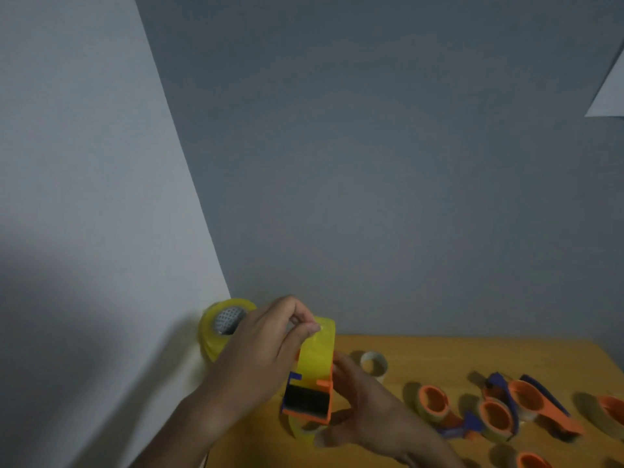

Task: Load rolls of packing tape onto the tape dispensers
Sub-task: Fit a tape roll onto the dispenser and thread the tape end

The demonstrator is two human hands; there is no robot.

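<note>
Glossy yellow packing-tape roll (317, 352) sits in orange plastic dispenser (309, 400), held above wooden tabletop (439, 352). Left hand (260, 352) fingers pinch the tape's top; right hand (368, 407) clamps the dispenser. Likely light, slick; grip frame sides.

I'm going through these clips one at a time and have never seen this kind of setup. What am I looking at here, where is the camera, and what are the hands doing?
There is no machine: a person works with bare hands, filmed by one wide-angle camera worn on the head, looking down and forward, so most of the picture is grey wall. The left hand pinches the top of a yellow tape roll that sits in an orange and blue dispenser. The right hand steadies that dispenser from the side. On the wooden table lie a spare yellow roll by the wall, an empty cardboard core, and several more orange dispensers to the right, some apparently loaded already; blur hides the details.
</note>
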